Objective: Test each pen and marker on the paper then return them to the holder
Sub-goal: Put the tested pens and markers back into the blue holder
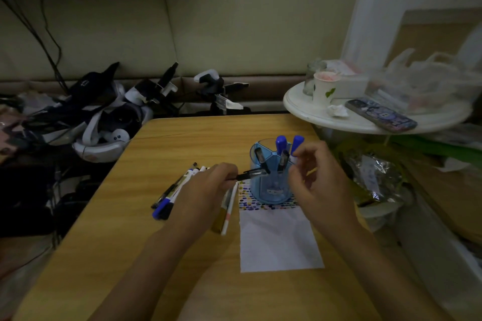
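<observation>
Two hands work at the blue holder (pixel 270 185), which stands on the far end of the paper (pixel 280 240), over a band of coloured test dots. Left hand (pixel 208 185) pinches a black pen (pixel 251 173) by one end; the pen lies nearly level, its free end pointing to 3 o'clock across the holder's front wall. Right hand (pixel 317 177), at 3 o'clock of the holder, has fingers curled toward the thumb; whether anything is held between them cannot be told.

Holder contents: two blue-capped markers (pixel 281 144) at its 1 o'clock side, two dark pens upright in the compartments.

At 9 o'clock of the holder, a loose pile of pens and markers (pixel 169 195) on the wooden table (pixel 182 138), partly under the left hand. A white pen (pixel 229 212) lies along the paper's left edge.

Step in hand, by judgement: one pen is mid-handling, either to be capped or about to go back in. The pile looks untested, so the task sits roughly midway.

Next move calls for tipping the pen upright and lowering it into a free compartment without knocking the markers.

No brand or writing is legible; light is dim.
</observation>
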`<state>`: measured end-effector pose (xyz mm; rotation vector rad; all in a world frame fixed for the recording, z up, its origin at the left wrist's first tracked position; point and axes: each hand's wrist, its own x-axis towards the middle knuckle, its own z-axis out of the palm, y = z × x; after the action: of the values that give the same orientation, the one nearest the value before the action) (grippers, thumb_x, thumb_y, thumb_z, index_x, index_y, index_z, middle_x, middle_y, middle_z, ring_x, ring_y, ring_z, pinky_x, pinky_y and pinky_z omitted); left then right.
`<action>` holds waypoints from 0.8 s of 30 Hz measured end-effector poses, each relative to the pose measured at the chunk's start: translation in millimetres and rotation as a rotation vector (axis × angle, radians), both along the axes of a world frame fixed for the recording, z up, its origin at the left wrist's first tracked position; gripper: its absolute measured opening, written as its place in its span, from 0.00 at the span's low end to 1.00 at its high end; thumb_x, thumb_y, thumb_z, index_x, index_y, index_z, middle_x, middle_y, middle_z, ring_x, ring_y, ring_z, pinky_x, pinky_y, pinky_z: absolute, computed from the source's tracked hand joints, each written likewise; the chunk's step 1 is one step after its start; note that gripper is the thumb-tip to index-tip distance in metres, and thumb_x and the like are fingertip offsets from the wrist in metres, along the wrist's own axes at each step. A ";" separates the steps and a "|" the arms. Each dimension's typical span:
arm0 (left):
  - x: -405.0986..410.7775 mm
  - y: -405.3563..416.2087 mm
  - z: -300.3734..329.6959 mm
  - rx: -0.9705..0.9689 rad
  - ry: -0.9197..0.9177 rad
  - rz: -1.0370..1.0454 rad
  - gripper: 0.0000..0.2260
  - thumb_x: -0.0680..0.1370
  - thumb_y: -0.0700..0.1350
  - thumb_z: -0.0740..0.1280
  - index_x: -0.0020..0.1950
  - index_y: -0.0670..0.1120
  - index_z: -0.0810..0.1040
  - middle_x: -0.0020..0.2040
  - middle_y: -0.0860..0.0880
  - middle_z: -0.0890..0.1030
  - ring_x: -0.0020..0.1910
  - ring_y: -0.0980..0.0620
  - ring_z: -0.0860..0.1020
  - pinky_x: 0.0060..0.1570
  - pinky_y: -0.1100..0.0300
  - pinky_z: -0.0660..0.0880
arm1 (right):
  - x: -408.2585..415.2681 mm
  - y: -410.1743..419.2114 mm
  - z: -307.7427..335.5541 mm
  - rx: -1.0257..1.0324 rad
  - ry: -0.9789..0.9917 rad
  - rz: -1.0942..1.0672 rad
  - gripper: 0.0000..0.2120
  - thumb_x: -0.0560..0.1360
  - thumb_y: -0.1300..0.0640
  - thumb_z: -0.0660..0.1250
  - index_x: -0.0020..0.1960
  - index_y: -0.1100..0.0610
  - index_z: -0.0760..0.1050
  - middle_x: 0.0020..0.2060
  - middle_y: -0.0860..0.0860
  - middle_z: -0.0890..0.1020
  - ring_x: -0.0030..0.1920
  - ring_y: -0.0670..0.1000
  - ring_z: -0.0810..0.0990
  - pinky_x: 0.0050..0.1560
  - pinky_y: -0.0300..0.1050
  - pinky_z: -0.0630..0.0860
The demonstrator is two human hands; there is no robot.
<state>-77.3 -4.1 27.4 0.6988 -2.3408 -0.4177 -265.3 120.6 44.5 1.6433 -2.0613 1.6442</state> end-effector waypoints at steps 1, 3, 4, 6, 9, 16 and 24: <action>-0.6 1.0 -0.6 0.008 0.010 -0.008 0.09 0.80 0.37 0.64 0.58 0.46 0.77 0.47 0.51 0.81 0.44 0.50 0.78 0.41 0.49 0.77 | 0.1 0.2 -0.1 0.053 0.008 0.053 0.12 0.77 0.60 0.68 0.55 0.46 0.72 0.42 0.42 0.77 0.40 0.46 0.78 0.35 0.41 0.75; -2.4 1.7 -2.4 0.012 0.030 -0.021 0.08 0.80 0.38 0.64 0.57 0.46 0.77 0.46 0.50 0.81 0.41 0.50 0.78 0.38 0.48 0.77 | 2.2 -0.6 -2.9 0.162 0.018 0.167 0.14 0.77 0.59 0.68 0.58 0.45 0.74 0.41 0.41 0.79 0.41 0.44 0.80 0.36 0.34 0.73; -3.9 2.0 -2.8 0.014 0.039 -0.030 0.08 0.81 0.38 0.64 0.57 0.48 0.76 0.45 0.50 0.81 0.41 0.50 0.78 0.37 0.47 0.77 | 3.4 -1.5 -5.1 0.185 0.023 0.196 0.15 0.77 0.59 0.69 0.60 0.46 0.75 0.41 0.39 0.80 0.42 0.43 0.81 0.37 0.32 0.73; -6.2 2.6 -3.7 0.002 0.047 -0.056 0.08 0.81 0.42 0.62 0.56 0.54 0.72 0.46 0.51 0.80 0.41 0.51 0.77 0.37 0.49 0.76 | 5.4 -2.7 -7.9 0.179 0.029 0.200 0.15 0.76 0.57 0.71 0.61 0.47 0.77 0.41 0.37 0.81 0.43 0.42 0.81 0.38 0.31 0.73; -9.0 2.9 -5.5 -0.013 0.052 -0.092 0.11 0.80 0.41 0.64 0.56 0.56 0.70 0.48 0.52 0.80 0.45 0.54 0.76 0.40 0.55 0.74 | 4.6 -3.3 -8.2 0.138 0.011 0.185 0.10 0.77 0.53 0.71 0.58 0.46 0.80 0.42 0.38 0.82 0.44 0.42 0.81 0.38 0.35 0.76; -11.9 3.4 -10.3 0.065 0.081 -0.121 0.12 0.82 0.54 0.60 0.65 0.54 0.71 0.58 0.59 0.74 0.57 0.63 0.74 0.51 0.68 0.71 | 2.1 -2.8 6.2 -0.069 -0.192 0.115 0.04 0.82 0.53 0.63 0.53 0.48 0.77 0.42 0.44 0.82 0.38 0.47 0.84 0.37 0.50 0.81; -13.8 -4.2 -16.2 0.016 -0.106 -0.177 0.22 0.83 0.51 0.57 0.78 0.53 0.61 0.78 0.61 0.59 0.75 0.65 0.59 0.70 0.65 0.61 | -15.2 1.3 21.5 -0.266 -0.267 -0.003 0.06 0.83 0.57 0.58 0.50 0.48 0.71 0.38 0.44 0.81 0.34 0.48 0.81 0.35 0.40 0.77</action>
<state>-91.2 -8.3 11.1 0.5340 -2.5125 -0.4891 -280.5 122.0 65.9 1.4010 -1.8373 2.1292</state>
